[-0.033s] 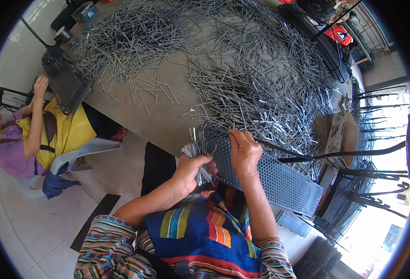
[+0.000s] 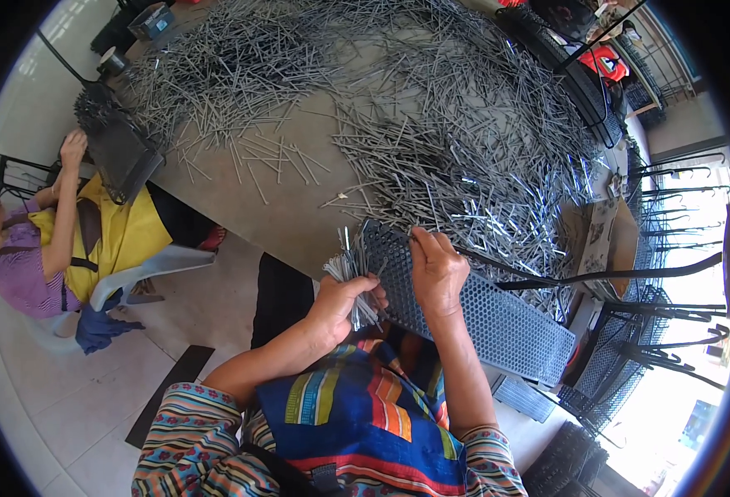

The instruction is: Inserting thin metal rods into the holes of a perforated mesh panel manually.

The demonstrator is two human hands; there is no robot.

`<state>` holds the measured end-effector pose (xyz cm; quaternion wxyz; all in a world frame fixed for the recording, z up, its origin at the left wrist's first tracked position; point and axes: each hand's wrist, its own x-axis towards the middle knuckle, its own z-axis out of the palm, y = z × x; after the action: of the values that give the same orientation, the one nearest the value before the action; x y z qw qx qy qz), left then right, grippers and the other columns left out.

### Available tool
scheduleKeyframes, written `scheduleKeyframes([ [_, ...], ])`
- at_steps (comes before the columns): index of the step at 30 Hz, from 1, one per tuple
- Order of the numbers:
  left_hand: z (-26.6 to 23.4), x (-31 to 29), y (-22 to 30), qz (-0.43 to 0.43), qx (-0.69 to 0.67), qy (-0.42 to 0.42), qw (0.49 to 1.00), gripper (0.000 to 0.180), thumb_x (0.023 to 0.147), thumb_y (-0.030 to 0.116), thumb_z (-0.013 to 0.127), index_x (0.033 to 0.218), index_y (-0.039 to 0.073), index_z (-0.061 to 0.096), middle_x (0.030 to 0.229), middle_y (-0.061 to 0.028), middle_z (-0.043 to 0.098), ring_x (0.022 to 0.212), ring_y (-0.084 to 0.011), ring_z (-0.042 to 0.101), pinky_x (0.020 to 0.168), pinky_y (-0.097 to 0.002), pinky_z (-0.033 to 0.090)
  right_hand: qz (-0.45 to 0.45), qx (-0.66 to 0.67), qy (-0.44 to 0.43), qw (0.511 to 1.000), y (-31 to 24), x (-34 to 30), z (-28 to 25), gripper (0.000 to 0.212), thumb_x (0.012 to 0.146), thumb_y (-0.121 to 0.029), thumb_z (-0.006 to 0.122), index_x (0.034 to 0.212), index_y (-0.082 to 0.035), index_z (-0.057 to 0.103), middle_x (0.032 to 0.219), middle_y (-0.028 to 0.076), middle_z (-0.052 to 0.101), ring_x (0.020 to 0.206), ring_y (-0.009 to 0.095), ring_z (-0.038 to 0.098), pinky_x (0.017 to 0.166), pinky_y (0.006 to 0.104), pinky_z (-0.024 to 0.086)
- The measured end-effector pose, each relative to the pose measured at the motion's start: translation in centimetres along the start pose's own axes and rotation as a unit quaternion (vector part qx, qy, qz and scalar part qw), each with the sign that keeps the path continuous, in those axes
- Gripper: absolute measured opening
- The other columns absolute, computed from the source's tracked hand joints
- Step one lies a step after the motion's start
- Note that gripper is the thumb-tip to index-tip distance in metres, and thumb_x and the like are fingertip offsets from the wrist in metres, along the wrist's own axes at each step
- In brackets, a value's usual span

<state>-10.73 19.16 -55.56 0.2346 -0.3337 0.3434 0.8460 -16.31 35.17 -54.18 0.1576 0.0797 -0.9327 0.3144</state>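
Observation:
My left hand is closed around a bundle of thin grey strips, whose ends stick out above and below the fist. Beside it, a long grey panel full of small round holes slants down to the right across my lap, against the table edge. Over the panel's upper edge, near its left end, my right hand has its fingers pinched together. Whatever lies between those fingertips is hidden. A black rod runs rightward from behind the right hand.
Loose grey strips lie in heaps over the table. An open cardboard box stands at the right, near several black hooked rods. At the left, another person sits working at a dark bristled panel.
My right hand has shifted very slightly to the right. The left hand and its bundle have stayed in place.

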Motion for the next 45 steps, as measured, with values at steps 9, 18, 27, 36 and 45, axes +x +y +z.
scheduleKeyframes([
  [9, 0.0, 0.3, -0.1, -0.029, -0.015, -0.016, 0.999, 0.009, 0.083, 0.004, 0.063, 0.09, 0.0, 0.061, 0.073, -0.0133, 0.065, 0.064, -0.0269, 0.066, 0.06, -0.0349, 0.053, -0.088, -0.083, -0.061, 0.991, 1.1, -0.5, 0.3, 0.011, 0.078, -0.012, 0.07, 0.089, -0.011, 0.069, 0.073, 0.007, 0.059, 0.062, 0.03, 0.061, 0.055, 0.0387, 0.047],
  [18, 0.3, 0.1, -0.3, -0.076, 0.007, -0.069, 0.995, 0.009, 0.084, 0.003, 0.062, 0.092, 0.0, 0.061, 0.078, -0.0148, 0.066, 0.07, -0.0279, 0.068, 0.06, -0.0355, 0.055, 0.227, 0.373, -0.195, 0.878, 0.4, -2.7, -0.6, 0.008, 0.081, -0.002, 0.066, 0.089, 0.001, 0.066, 0.074, 0.007, 0.067, 0.054, 0.009, 0.057, 0.052, 0.0214, 0.045],
  [27, 0.0, -0.5, 0.3, 0.031, 0.102, -0.042, 0.993, 0.014, 0.083, 0.002, 0.059, 0.097, 0.0, 0.057, 0.077, -0.0147, 0.065, 0.062, -0.023, 0.065, 0.054, -0.0332, 0.052, 0.208, 0.436, 0.13, 0.866, 2.0, -2.0, -1.2, 0.003, 0.088, 0.002, 0.059, 0.087, 0.002, 0.061, 0.074, 0.009, 0.067, 0.049, 0.006, 0.052, 0.045, 0.0195, 0.041],
  [36, 0.5, -0.8, -0.1, 0.048, 0.102, -0.037, 0.993, 0.009, 0.084, 0.001, 0.063, 0.092, 0.001, 0.058, 0.074, -0.0122, 0.065, 0.059, -0.0213, 0.064, 0.052, -0.0324, 0.052, 0.056, 0.143, 0.109, 0.982, 1.9, -0.6, -0.8, 0.01, 0.077, 0.003, 0.07, 0.084, -0.003, 0.064, 0.071, 0.01, 0.063, 0.058, 0.02, 0.061, 0.055, 0.0275, 0.047],
  [45, 0.5, -0.7, 0.2, 0.021, 0.058, -0.022, 0.998, 0.011, 0.079, -0.003, 0.067, 0.086, 0.001, 0.06, 0.072, -0.0113, 0.065, 0.06, -0.023, 0.065, 0.053, -0.0342, 0.053, 0.045, 0.151, 0.116, 0.981, 1.5, -0.1, -0.7, 0.006, 0.081, 0.003, 0.069, 0.085, 0.0, 0.067, 0.065, 0.003, 0.061, 0.05, 0.005, 0.053, 0.047, 0.0203, 0.039],
])
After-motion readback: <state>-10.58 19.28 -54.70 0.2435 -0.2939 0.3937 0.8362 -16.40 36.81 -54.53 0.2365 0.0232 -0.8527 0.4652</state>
